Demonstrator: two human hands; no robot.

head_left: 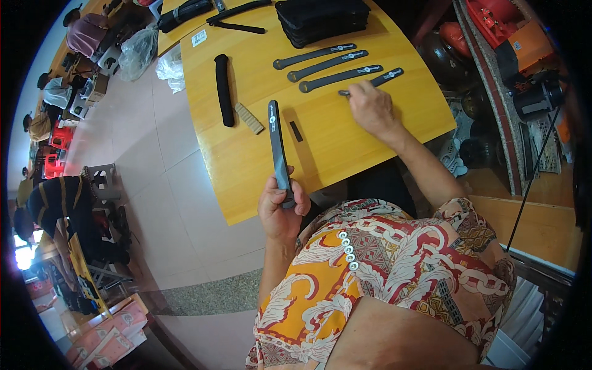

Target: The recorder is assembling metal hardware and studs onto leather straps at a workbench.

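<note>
My left hand [282,200] is closed round the lower end of a dark grey strap [276,132], which stands up above the table's near edge. The strap has white print near its top. At the right of the table, my right hand [371,110] has its fingers curled down over another dark strap [388,76]; both ends of that one show, its middle is hidden. Beside it, several like straps [340,79] lie slanted in a row, each with a rounded, slotted left end. Between my hands lies a small black strip [296,131].
On the yellow table [246,179] are a ribbed beige piece [249,118], a long black roll [224,90] and a thick black stack [322,22] at the back. More black straps [240,15] lie far left. Shelves [493,92] stand right; other people [55,89] sit far left.
</note>
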